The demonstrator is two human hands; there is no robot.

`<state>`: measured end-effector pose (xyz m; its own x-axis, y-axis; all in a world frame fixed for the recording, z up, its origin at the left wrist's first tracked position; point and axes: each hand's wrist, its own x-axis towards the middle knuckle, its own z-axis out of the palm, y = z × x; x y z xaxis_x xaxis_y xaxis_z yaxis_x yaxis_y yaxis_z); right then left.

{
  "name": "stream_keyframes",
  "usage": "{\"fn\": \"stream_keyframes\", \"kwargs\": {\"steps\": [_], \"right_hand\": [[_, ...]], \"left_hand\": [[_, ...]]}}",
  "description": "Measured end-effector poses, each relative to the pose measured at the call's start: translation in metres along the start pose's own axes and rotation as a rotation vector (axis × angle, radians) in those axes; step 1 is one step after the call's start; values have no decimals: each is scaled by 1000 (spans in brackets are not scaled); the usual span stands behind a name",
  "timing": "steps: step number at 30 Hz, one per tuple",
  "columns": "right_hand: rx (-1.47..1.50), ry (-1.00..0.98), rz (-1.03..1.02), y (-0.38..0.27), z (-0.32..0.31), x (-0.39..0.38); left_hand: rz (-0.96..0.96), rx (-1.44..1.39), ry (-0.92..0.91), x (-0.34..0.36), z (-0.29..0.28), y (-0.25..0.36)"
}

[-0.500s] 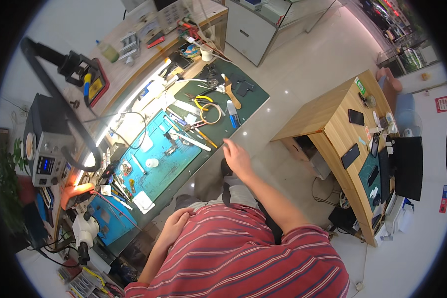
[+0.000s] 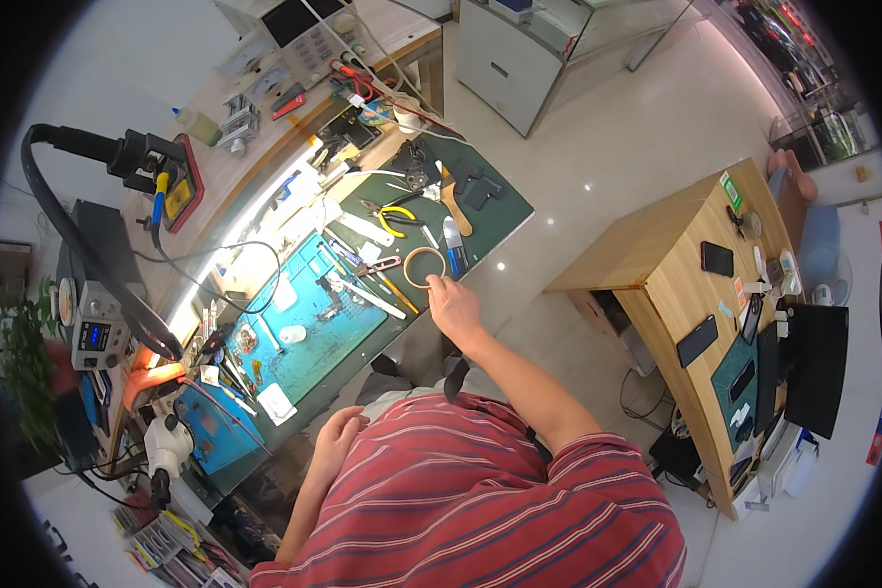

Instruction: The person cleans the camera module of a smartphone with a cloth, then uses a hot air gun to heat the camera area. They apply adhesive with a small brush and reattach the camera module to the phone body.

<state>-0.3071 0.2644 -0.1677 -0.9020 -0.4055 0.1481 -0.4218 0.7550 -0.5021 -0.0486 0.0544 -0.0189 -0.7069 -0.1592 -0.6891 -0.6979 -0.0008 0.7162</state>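
Note:
My right hand (image 2: 453, 306) reaches out over the front edge of the dark green mat (image 2: 490, 220), and its fingertips pinch the near rim of a thin tan tape ring (image 2: 422, 267) lying there. A small blue-handled tool (image 2: 453, 243) lies just beyond the ring. My left hand (image 2: 337, 434) rests low against the bench's front edge, by my red striped shirt, with nothing in it. A blue work mat (image 2: 309, 323) with small parts lies between the two hands.
Yellow-handled pliers (image 2: 394, 218), a wooden-handled brush (image 2: 454, 204) and several tweezers lie on the mats. A soldering station (image 2: 93, 328) and a microscope (image 2: 167, 446) stand at the left. A wooden desk (image 2: 676, 284) with phones stands on the right.
My right hand has shifted slightly toward the tape ring and closed on its rim. The left hand has stayed where it was.

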Motion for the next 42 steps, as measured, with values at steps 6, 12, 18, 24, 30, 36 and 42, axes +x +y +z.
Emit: {"fn": "stream_keyframes", "kwargs": {"steps": [6,12,18,24,30,36,42], "right_hand": [[101,182,26,10,-10,21],[315,123,-155,17,-20,-3],[399,-170,-231,6,4,-61],[410,-205,-263,-21,-2,-47],[387,-291,-236,-42,-29,-28],[438,-93,-300,-99,-37,-12],[336,58,-179,-54,-48,-2]], "left_hand": [[77,-14,47,3,-1,8],[35,176,210,16,-22,-82],[86,222,562,33,-52,-101],[401,439,796,133,-91,-58],[524,551,773,180,-90,-33],[749,467,454,148,-1,47],[781,208,214,163,68,96]]}}
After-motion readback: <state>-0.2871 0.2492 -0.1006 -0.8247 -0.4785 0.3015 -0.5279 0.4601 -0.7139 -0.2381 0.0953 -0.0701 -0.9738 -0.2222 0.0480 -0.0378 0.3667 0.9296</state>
